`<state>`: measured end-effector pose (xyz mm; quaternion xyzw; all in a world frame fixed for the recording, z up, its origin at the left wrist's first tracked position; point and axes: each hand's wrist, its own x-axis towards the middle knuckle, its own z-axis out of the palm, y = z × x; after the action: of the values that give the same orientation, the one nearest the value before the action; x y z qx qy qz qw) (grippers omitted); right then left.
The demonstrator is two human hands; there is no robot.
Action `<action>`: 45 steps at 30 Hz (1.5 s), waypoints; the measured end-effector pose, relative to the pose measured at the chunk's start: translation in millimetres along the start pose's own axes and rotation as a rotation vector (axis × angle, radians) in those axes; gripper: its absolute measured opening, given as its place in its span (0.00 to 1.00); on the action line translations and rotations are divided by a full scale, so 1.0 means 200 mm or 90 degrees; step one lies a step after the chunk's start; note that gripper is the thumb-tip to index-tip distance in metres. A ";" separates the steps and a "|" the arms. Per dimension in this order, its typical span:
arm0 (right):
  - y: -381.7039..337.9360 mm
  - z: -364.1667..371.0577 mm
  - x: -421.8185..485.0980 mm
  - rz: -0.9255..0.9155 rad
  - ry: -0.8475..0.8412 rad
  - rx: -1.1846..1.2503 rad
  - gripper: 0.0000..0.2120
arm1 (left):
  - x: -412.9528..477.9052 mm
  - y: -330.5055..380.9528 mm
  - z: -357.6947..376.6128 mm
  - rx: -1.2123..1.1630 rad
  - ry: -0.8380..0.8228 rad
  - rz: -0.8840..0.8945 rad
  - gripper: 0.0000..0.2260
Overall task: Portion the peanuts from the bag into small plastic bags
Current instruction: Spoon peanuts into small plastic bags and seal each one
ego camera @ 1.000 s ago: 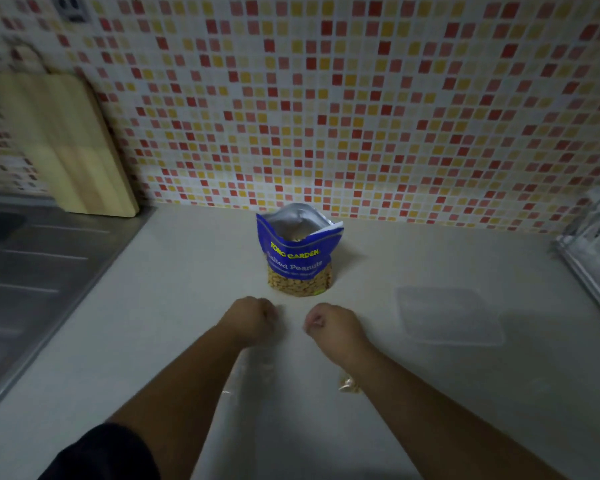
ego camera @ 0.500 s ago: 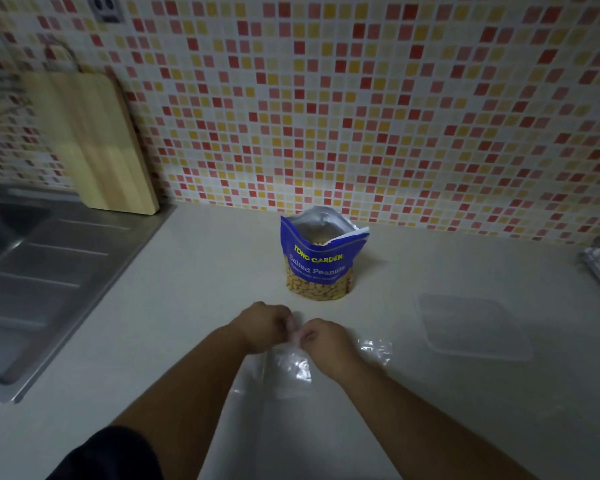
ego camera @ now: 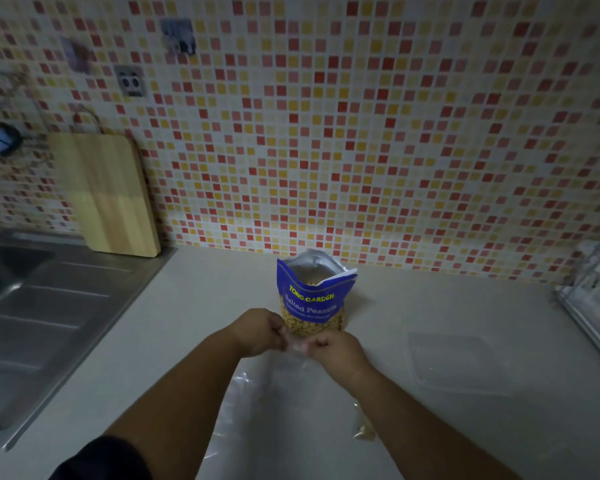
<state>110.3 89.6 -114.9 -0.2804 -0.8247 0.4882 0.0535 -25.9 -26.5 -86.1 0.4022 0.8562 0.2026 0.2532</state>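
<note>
A blue bag of salted peanuts (ego camera: 314, 296) stands upright on the pale counter (ego camera: 430, 299), its top torn open. Just in front of it, my left hand (ego camera: 260, 332) and my right hand (ego camera: 336, 348) pinch the top edge of a small clear plastic bag (ego camera: 297, 351) between them. The bag hangs down from my fingers and looks empty. Under my right forearm lies another small bag holding some peanuts (ego camera: 362, 426). More clear plastic (ego camera: 239, 393) lies flat below my hands.
A clear plastic lid or tray (ego camera: 458, 362) lies on the counter to the right. A steel sink and drainboard (ego camera: 42, 323) fill the left side, with a wooden cutting board (ego camera: 108, 195) leaning on the tiled wall. A rack (ego camera: 593, 299) stands at the far right.
My hands came together and lifted the small clear bag up off the counter, closer to the peanut bag. The camera tilted up, so more wall shows.
</note>
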 end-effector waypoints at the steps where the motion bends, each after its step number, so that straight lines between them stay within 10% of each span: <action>1: -0.01 -0.01 0.01 0.004 0.004 -0.003 0.05 | 0.00 0.02 -0.01 -0.006 0.021 -0.001 0.07; 14: -0.07 0.03 0.03 0.092 0.084 0.205 0.11 | -0.07 0.16 0.01 -0.584 0.041 -0.204 0.02; 19: -0.11 0.01 0.00 0.121 0.057 0.247 0.14 | -0.07 0.16 -0.01 -0.492 0.064 -0.189 0.01; 26: -0.20 -0.06 -0.07 0.013 0.181 -0.086 0.13 | -0.11 0.21 -0.03 -0.394 0.041 -0.168 0.04; 35: -0.20 -0.04 -0.07 0.038 0.180 -0.028 0.10 | -0.18 0.16 0.01 -0.086 0.141 0.107 0.33; 45: -0.26 -0.02 -0.09 0.042 0.183 0.022 0.13 | -0.19 0.11 0.04 -0.003 0.250 0.116 0.28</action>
<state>105.3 64.5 -65.8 -0.3732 -0.7905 0.4587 0.1599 12.4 -41.9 -70.3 0.4299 0.8488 0.3012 0.0636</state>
